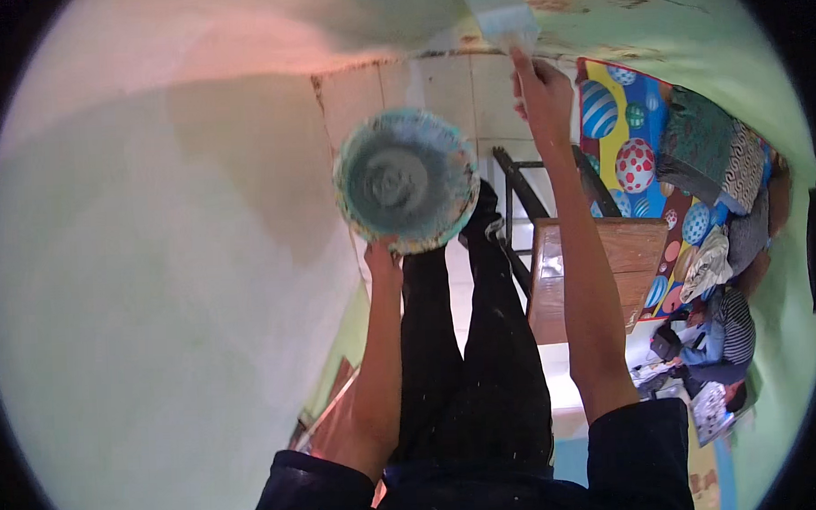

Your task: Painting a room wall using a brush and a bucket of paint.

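Observation:
My left hand [383, 259] is closed on the near rim of a round bucket [355, 223], whose rim is crusted with dried paint. Grey-looking paint [389, 182] lies in the bottom of the bucket. My right arm reaches far forward, and my right hand [546, 95] grips the handle of a wide, pale paintbrush [504, 16]. The brush's broad end is up at the far wall [615, 18], which is pale green with brown, peeling patches. Whether the bristles touch the wall I cannot tell.
Beneath my right forearm stands a wooden chair [597, 266] with dark legs. A colourful ball-patterned mat [635, 130] with folded cloths [705, 146] lies at the right. Farther right, a person [725, 329] is low down near scattered items. A patchy wall [158, 291] fills the left.

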{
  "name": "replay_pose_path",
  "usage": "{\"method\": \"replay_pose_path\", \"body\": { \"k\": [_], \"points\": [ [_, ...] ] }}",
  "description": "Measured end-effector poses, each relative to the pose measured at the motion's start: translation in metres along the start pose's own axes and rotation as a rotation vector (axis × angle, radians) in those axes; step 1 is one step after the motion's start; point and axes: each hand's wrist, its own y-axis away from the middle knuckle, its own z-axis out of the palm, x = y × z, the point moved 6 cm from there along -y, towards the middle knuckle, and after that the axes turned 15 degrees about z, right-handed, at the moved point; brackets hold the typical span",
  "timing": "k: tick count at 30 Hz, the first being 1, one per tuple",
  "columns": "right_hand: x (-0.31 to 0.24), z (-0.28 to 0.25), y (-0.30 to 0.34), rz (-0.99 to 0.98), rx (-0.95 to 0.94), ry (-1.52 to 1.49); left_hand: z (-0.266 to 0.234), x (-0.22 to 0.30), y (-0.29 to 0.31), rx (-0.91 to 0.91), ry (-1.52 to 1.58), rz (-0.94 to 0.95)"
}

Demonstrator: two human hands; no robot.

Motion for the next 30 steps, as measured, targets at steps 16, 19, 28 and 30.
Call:
{"method": "replay_pose_path", "body": {
  "k": [16, 19, 28, 30],
  "points": [
    [0.152, 0.187, 0.067, -0.269, -0.511, 1.158, 0.037, 0.129, 0.069, -0.101, -0.201, 0.375],
    [0.173, 0.222, 0.056, -0.226, -0.56, 1.206, 0.035, 0.136, 0.068, -0.152, -0.206, 0.437],
    [0.198, 0.24, 0.071, -0.238, -0.67, 1.233, 0.041, 0.147, 0.081, -0.151, -0.179, 0.41],
    [0.199, 0.233, 0.065, -0.217, -0.637, 1.247, 0.039, 0.145, 0.079, -0.149, -0.172, 0.422]
  ]
}}
